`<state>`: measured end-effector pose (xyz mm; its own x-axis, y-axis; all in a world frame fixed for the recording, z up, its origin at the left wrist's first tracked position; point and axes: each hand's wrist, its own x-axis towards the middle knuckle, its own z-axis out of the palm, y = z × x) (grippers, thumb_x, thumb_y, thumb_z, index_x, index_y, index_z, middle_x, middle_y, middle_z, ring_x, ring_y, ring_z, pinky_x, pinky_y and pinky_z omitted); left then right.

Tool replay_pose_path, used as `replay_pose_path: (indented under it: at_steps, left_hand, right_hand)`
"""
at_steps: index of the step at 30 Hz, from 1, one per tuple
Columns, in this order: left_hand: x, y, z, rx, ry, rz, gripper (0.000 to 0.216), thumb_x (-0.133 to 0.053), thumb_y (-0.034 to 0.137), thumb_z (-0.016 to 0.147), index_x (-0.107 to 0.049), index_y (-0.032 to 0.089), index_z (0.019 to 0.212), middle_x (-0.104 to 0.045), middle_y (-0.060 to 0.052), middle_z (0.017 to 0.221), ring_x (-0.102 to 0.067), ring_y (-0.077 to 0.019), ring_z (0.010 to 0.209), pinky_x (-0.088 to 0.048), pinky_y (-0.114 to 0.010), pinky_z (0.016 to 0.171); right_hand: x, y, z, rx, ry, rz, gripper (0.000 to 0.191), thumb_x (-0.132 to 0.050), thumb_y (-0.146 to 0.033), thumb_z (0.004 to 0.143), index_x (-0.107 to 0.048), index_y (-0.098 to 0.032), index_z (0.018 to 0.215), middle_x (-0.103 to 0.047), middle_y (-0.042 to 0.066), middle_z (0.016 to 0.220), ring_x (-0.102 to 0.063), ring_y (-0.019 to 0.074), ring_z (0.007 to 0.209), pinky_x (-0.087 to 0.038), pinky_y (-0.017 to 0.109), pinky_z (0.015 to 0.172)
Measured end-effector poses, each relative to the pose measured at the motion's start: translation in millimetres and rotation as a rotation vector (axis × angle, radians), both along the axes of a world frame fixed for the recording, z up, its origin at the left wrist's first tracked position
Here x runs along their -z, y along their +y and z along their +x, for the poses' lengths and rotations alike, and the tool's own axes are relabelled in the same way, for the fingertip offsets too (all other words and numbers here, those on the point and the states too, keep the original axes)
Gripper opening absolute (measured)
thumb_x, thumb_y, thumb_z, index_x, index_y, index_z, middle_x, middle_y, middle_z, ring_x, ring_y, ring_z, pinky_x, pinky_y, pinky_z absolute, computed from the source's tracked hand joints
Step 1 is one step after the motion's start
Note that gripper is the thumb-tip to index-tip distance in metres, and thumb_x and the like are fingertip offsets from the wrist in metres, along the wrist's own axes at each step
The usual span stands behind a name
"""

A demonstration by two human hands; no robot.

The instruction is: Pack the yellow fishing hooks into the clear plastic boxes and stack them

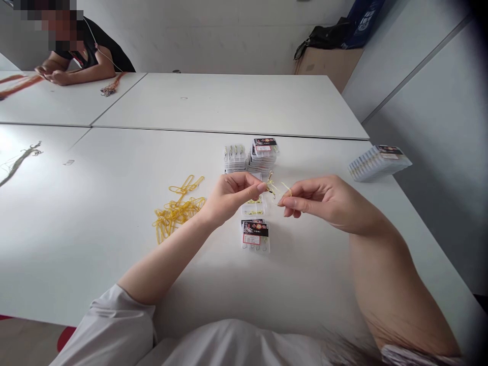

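Note:
My left hand (237, 193) is closed, thumb against fingers, on a small bunch of fishing hooks (271, 190) with short pale-yellow line ends. Just right of it, my right hand (320, 202) pinches a thin yellow line (286, 187); whether it joins the hooks I cannot make out. Beneath the hands lies a clear plastic hook case (254, 209) with hooks and yellow line in it, partly hidden by my left hand. Nearer to me sits a clear case with a black label (255, 235). A tangle of yellow line loops (178, 212) lies left of my left forearm.
Behind my hands stand two stacks of clear cases (235, 158) (264, 156). A leaning row of cases (377, 163) is at the table's right edge. Greenish line with hooks (23, 158) lies far left. Across the table (213, 109), a person (87, 63) handles orange strands (21, 86).

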<state>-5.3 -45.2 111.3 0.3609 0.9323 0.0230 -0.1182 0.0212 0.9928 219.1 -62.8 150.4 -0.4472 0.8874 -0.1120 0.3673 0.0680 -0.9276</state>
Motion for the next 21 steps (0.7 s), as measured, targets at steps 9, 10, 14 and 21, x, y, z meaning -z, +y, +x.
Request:
replay_pose_path:
  at_steps: [9,10,14,21]
  left_hand:
    - [0.4,-1,0,0.116,0.081,-0.037,0.032,-0.080,0.045,0.077,-0.069,0.015,0.073,-0.064,-0.001,0.067,-0.054,-0.0089,0.064,-0.041,-0.024,0.062]
    - [0.6,-1,0,0.128,0.082,-0.041,0.032,-0.080,0.045,0.077,-0.069,0.015,0.073,-0.064,-0.001,0.067,-0.054,-0.0091,0.065,-0.041,-0.025,0.062]
    - [1.3,-2,1,0.153,0.078,-0.044,0.032,-0.079,0.045,0.078,-0.069,0.015,0.074,-0.065,-0.001,0.068,-0.055,-0.0091,0.066,-0.043,-0.024,0.063]
    - [-0.5,-3,1,0.185,0.071,-0.067,0.026,-0.079,0.039,0.079,-0.071,0.015,0.074,-0.065,-0.001,0.069,-0.053,-0.0080,0.065,-0.041,-0.023,0.061]
  right_hand:
    - [2.8,7,10,0.237,0.270,0.107,0.029,-0.074,-0.048,0.086,-0.068,-0.021,0.077,-0.065,0.003,0.075,-0.056,0.0133,0.064,-0.045,0.028,0.056]
    - [3.1,6,9,0.238,0.295,0.085,0.028,-0.074,-0.047,0.086,-0.068,-0.021,0.077,-0.064,0.003,0.075,-0.055,0.0130,0.063,-0.044,0.028,0.055]
    - [3.5,6,0,0.265,0.439,-0.060,0.028,-0.074,-0.045,0.085,-0.063,-0.021,0.076,-0.066,0.004,0.085,-0.052,0.0108,0.059,-0.041,0.027,0.050]
    - [5.2,10,-1,0.286,0.542,-0.119,0.039,-0.069,-0.054,0.085,-0.049,-0.024,0.070,-0.051,-0.002,0.064,-0.042,0.0097,0.049,-0.032,0.027,0.046]
